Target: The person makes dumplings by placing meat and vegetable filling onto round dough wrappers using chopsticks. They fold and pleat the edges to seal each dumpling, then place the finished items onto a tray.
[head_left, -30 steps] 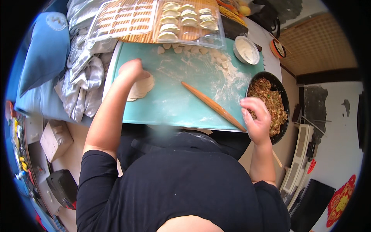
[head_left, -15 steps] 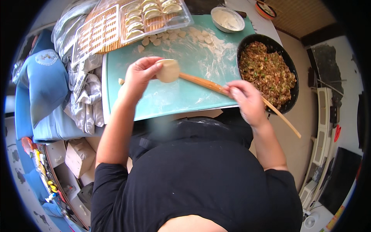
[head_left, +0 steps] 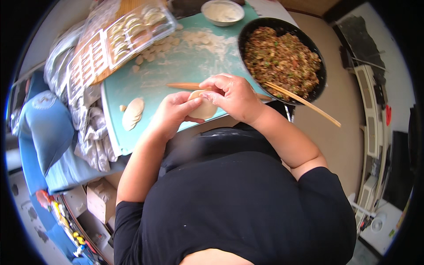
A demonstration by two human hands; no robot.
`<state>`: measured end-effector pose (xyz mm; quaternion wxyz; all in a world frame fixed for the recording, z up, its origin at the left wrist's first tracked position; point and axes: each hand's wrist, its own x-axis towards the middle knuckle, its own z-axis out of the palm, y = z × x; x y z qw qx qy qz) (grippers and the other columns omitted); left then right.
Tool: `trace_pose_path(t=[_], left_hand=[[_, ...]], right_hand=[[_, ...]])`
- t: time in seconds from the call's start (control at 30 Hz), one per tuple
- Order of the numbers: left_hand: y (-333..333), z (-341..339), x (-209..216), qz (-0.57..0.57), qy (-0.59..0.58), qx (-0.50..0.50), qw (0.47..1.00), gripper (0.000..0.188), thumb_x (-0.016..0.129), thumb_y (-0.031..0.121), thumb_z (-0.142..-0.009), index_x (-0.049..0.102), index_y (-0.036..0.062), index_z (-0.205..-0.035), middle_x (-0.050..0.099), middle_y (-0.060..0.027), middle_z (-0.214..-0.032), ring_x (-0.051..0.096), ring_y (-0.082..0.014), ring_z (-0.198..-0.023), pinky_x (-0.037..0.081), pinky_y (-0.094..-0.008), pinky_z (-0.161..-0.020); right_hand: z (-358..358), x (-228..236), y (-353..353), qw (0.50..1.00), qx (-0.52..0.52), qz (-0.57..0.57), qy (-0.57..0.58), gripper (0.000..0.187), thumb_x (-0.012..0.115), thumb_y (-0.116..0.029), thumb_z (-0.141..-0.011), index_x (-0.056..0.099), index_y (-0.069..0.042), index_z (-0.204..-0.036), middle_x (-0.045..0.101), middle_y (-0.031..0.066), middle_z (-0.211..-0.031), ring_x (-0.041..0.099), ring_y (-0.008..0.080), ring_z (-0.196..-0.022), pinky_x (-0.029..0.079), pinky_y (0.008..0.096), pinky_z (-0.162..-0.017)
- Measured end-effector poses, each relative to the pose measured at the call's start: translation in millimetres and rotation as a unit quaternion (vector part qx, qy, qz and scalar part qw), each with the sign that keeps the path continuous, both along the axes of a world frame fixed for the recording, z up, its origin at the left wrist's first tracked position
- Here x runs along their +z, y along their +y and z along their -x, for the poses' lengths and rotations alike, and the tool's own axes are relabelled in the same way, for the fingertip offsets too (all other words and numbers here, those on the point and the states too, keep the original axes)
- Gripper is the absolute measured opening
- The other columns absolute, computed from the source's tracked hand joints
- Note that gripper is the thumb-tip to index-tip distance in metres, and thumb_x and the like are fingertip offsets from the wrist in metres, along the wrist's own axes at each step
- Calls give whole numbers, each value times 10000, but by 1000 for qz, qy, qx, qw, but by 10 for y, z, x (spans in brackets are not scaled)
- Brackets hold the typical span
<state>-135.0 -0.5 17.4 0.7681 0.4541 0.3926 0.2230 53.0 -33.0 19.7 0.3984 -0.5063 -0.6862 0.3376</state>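
Observation:
A round, pale dumpling wrapper is held up over the near edge of the green mat. My left hand grips its left side between thumb and fingers. From the right, my right hand pinches its upper edge, thumb and fingers together. Behind that hand a wooden rolling pin lies on the mat, partly hidden. Left of my left hand rests a small overlapping stack of wrappers, a little dough piece beside it.
A black pan of minced filling stands at the right, chopsticks jutting over its near rim. Floured dough pieces lie across the mat. Far back are a flour bowl and a clear tray of dumplings.
My right hand has let go of the rolling pin, which now lies on the mat, and has moved left onto the wrapper. The left hand has come lower and nearer, uncovering the wrapper stack.

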Motion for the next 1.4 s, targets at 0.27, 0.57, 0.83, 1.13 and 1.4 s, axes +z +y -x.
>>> trace_pose_path(t=[0.27, 0.57, 0.83, 1.13, 1.4], left_hand=[[22, -70, -254, 139, -121, 163, 969, 343, 600, 160, -853, 497, 26, -1150, 601, -94, -1062, 605, -209, -955, 538, -318, -771], [-28, -575, -296, 175, -133, 128, 967, 395, 621, 113, -823, 484, 35, -1186, 575, -116, -1132, 569, -219, -1033, 479, -379, -883], [-94, -748, -188, 192, -119, 113, 968, 395, 591, 203, -852, 463, 59, -1196, 547, -136, -1184, 569, -238, -1030, 491, -363, -853], [-95, -717, -294, 233, -154, 125, 952, 405, 606, 156, -829, 474, 13, -1183, 556, -147, -1157, 556, -250, -1051, 497, -347, -872], [-45, -934, -274, 274, -181, 63, 943, 362, 551, 115, -865, 434, 6, -1189, 520, -198, -1192, 556, -281, -1052, 529, -372, -834]], right_hand=[[-1070, 7, -1134, 897, -270, 199, 287, 267, 552, -250, -899, 558, -39, -736, 484, -15, -612, 450, 50, -521, 371, 193, -462], [-1805, -396, -1399, 802, -438, 19, 406, 322, 552, -178, -895, 476, -17, -1163, 523, 42, -765, 522, 111, -670, 425, 231, -550], [-1760, -143, -636, 938, -273, -65, 205, 163, 549, -150, -898, 598, 4, -881, 512, 39, -822, 503, 84, -612, 443, 211, -548], [-2132, 239, -915, 941, -225, -14, 253, 246, 413, -187, -945, 550, 14, -906, 550, 73, -795, 583, 161, -700, 505, 277, -669], [-2242, 212, -1193, 916, -353, -74, 176, 294, 435, -196, -945, 544, 70, -1010, 598, 127, -793, 629, 230, -703, 536, 338, -675]])
